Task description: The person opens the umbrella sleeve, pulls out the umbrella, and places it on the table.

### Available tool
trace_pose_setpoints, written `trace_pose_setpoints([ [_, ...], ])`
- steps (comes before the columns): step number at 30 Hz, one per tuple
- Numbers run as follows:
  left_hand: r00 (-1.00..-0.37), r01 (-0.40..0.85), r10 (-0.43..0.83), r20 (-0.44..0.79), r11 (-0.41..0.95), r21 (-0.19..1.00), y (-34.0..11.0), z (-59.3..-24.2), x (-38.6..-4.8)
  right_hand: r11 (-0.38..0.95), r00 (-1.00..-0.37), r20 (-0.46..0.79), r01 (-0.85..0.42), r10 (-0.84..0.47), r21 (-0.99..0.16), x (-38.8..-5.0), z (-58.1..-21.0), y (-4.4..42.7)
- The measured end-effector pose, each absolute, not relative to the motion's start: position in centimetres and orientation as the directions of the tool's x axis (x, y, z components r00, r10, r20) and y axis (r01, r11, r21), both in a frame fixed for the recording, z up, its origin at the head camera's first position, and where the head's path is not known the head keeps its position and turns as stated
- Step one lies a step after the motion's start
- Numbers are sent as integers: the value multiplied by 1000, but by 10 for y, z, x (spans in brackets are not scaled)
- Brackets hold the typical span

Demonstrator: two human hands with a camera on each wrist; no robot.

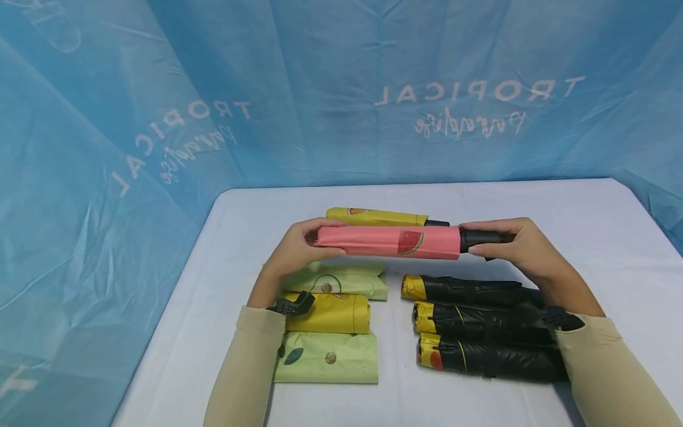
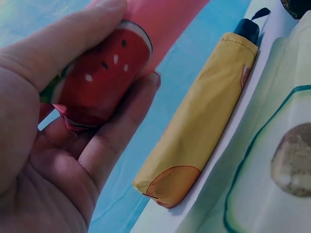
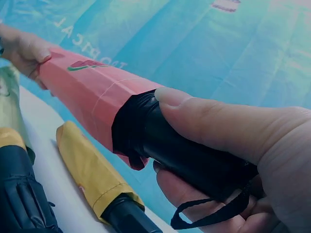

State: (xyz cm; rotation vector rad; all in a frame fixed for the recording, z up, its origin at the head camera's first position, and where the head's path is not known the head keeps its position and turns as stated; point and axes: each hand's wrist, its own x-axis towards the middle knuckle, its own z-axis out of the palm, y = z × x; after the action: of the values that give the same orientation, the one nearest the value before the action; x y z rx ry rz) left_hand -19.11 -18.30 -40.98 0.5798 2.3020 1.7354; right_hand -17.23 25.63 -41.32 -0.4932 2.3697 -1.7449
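- The blue sheet (image 1: 341, 95) is the biggest thing. It hangs past both your hands and out beyond your left one, with white words that read backwards.
- The white table (image 1: 256, 219) is under your hands.
- Three black umbrellas (image 1: 485, 320), folded up with yellow ends, lie in a row, closer to you than your right hand.
- A yellow cover (image 1: 336, 313) lies between two light green covers (image 1: 328, 357), closer to you than your left hand.
- The pink umbrella (image 1: 368, 241) is up over the table, stretched sideways between your two hands.
- A yellow umbrella (image 1: 381, 217) lies just past your hands, behind the pink one.
- Your left hand (image 1: 296, 249) curls around the pink end, thumb on one side and fingers on the other.
- Your right hand (image 1: 525, 246) pinches the black handle (image 1: 475, 238) with thumb and fingers.
- A watermelon picture (image 1: 409, 242) sits on the pink cloth, between your hands.
- A thin black strap (image 3: 233, 208) loops down by your right fingers.
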Motion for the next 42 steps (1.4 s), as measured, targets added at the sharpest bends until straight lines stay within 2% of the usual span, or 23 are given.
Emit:
trace_pose_setpoints([
  [5, -904, 204, 417, 99, 216, 955, -187, -413, -193, 240, -935, 117, -204, -334, -949, -173, -414, 259],
  [13, -894, 227, 430, 127, 188, 956, -195, -419, -197, 258, -954, 113, -188, -279, -948, -171, -412, 260],
  [33, -902, 252, 394, 178, 145, 957, -211, -416, -195, 285, -963, 116, -185, -241, -940, -171, -409, 277],
  [38, -900, 264, 389, 194, 134, 955, -215, -417, -195, 261, -962, 129, -192, -239, -946, -171, -410, 280],
  [42, -898, 280, 384, 214, 125, 952, -219, -418, -195, 189, -949, 165, -220, -269, -957, -172, -412, 285],
])
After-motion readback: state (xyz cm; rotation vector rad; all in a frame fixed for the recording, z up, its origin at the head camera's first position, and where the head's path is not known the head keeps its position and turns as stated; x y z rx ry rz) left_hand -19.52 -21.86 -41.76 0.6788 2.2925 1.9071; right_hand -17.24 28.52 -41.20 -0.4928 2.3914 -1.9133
